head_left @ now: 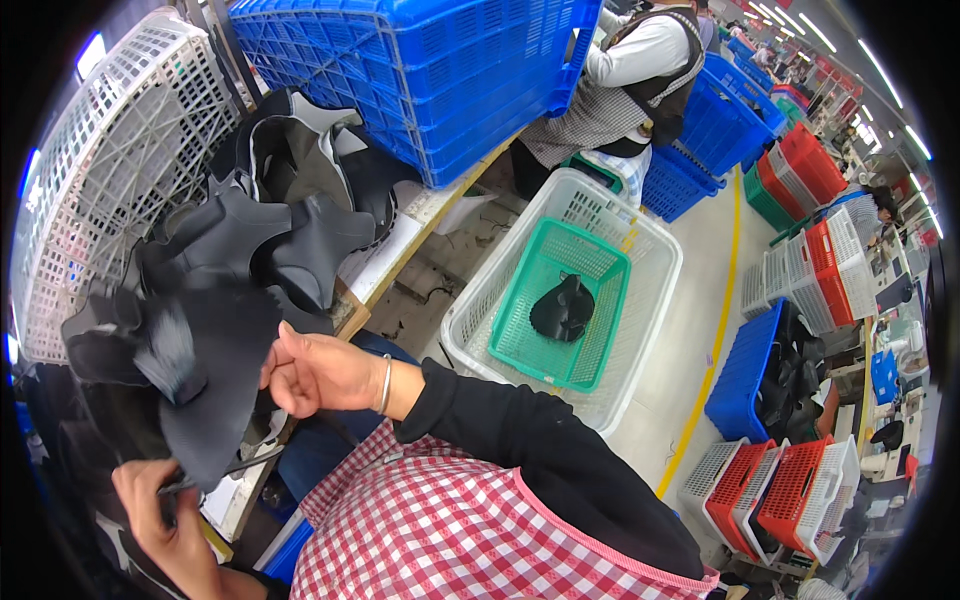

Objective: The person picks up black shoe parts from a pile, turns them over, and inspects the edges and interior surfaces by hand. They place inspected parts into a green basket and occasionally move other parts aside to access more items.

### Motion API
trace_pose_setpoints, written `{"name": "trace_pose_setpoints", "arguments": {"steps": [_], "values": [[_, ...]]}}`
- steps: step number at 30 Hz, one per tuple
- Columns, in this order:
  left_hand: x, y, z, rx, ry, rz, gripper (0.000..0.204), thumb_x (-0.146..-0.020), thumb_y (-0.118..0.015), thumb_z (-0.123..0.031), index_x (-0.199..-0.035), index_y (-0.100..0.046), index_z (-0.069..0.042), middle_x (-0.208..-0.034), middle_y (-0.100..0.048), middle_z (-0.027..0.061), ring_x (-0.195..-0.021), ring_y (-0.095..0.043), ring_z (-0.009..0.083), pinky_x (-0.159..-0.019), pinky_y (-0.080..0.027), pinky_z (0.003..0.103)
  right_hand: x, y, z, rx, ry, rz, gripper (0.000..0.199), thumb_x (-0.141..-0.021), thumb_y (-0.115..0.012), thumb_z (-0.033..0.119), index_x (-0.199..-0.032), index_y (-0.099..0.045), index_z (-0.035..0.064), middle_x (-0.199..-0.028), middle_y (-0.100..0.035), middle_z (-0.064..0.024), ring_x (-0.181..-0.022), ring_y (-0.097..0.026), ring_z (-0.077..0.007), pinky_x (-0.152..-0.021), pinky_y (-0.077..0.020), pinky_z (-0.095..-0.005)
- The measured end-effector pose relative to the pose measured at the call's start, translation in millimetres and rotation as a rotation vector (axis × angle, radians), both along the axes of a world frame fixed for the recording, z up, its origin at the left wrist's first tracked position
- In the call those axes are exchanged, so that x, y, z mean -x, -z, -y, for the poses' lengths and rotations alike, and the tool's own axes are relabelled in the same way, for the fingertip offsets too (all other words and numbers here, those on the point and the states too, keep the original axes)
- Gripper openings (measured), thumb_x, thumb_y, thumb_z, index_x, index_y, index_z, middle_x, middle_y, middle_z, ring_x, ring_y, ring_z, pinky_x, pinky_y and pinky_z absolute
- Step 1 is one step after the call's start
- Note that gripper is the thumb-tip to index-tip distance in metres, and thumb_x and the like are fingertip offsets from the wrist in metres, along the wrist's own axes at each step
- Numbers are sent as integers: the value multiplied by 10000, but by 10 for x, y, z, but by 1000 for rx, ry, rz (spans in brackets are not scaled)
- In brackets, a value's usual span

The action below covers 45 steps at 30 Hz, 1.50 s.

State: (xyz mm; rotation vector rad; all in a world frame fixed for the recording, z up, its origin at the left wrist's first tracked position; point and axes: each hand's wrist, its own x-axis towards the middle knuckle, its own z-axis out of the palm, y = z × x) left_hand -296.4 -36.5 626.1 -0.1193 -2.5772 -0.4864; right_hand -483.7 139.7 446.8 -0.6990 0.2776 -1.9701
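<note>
A dark, flat piece of shoe-upper material (225, 375) hangs before me on the left, with a pale blurred streak across it. My right hand (318, 375), a silver bangle at its wrist, has its fingers curled and its thumb at the piece's right edge, closed on it. Below the piece's lower corner is my left hand (165, 525), closed with thumb and fingers bent around a small dark thing that I cannot make out. Behind the piece, black shoe uppers (310, 235) with grey linings are heaped on the worktable (395, 255).
A white basket (120, 180) and a large blue crate (480, 85) stand beyond the heap. To the right, a green basket (615, 325) holding black pieces sits inside a white crate (660, 290). A person (640, 60) is beyond; stacked crates (790, 490) line the aisle.
</note>
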Motion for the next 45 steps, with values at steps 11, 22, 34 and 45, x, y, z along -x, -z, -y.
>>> {"name": "trace_pose_setpoints", "arguments": {"steps": [11,22,34,45], "values": [[75,509,297,-162,-75,112,289,-599,-707,112,-850,-604,12,-848,-543,130,-853,-561,303,-792,-452,357,-313,-241,313,-162,69,567,366,-1048,-524,280,-1235,-639,-12,-1058,-739,-204,-829,-696,-210,-627,-541,-280],[80,723,852,-313,-30,-89,284,-623,-784,46,-877,-748,-75,-834,-587,35,-861,-573,230,-723,-467,332,-8,-1109,918,-87,629,-1722,469,-828,-688,-56,-1281,-620,48,-1239,-663,-150,-888,-685,-245,-724,-566,-344],[-11,1189,918,-152,-58,-326,269,-604,-666,134,-830,-611,-1,-900,-597,107,-828,-610,295,-691,-497,364,29,-862,1141,-158,1138,-2169,328,-722,-743,29,-1041,-715,99,-1026,-749,-11,-758,-657,-179,-652,-552,-287],[73,949,1039,-218,-79,-286,364,-586,-676,195,-886,-618,-3,-914,-619,121,-855,-638,289,-712,-523,353,101,-1105,1108,-219,1063,-2239,187,-808,-743,128,-977,-663,114,-783,-658,27,-703,-648,-135,-526,-499,-278]]}}
